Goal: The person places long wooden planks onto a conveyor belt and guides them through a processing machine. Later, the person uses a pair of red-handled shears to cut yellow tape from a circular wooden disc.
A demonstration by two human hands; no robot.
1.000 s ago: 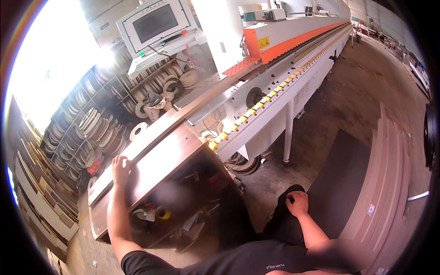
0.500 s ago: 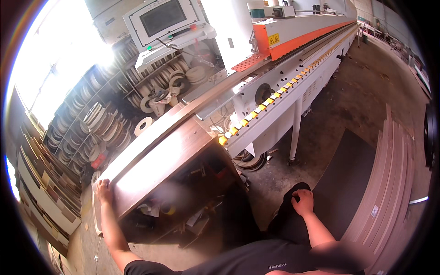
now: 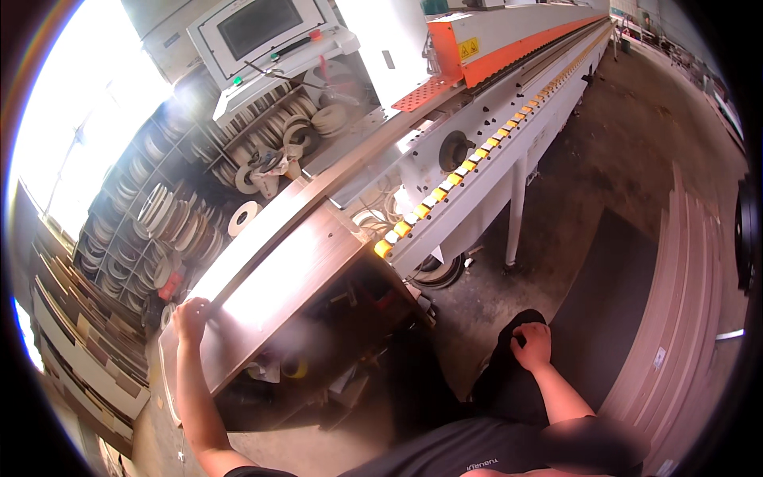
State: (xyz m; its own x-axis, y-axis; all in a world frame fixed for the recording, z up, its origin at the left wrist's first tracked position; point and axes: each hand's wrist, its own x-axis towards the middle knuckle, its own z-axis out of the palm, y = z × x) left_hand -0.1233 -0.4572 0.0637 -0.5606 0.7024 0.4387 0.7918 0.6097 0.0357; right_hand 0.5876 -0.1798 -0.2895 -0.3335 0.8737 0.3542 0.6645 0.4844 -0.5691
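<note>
My left hand (image 3: 190, 319) is closed round the near end of a long, narrow wood-toned board strip (image 3: 269, 237). The strip runs along the wood-grain table (image 3: 306, 253) toward the orange and white machine (image 3: 445, 52), and its far end cannot be made out under the orange guard. My right hand (image 3: 531, 347) rests by my dark-clad knee (image 3: 509, 374), its fingers loosely curled with nothing seen in them.
Yellow rollers (image 3: 403, 230) line the machine's front rail. A control panel (image 3: 258, 28) stands behind the table. Racks of edging rolls (image 3: 163, 211) fill the back left. Long boards (image 3: 675, 318) are stacked at my right, beside a dark panel (image 3: 608, 278). Several boards lean (image 3: 87, 342) at far left.
My left hand has slid forward along the table toward the machine, and the strip's near end has moved with it. My right hand stays by the knee. The view has shifted slightly.
</note>
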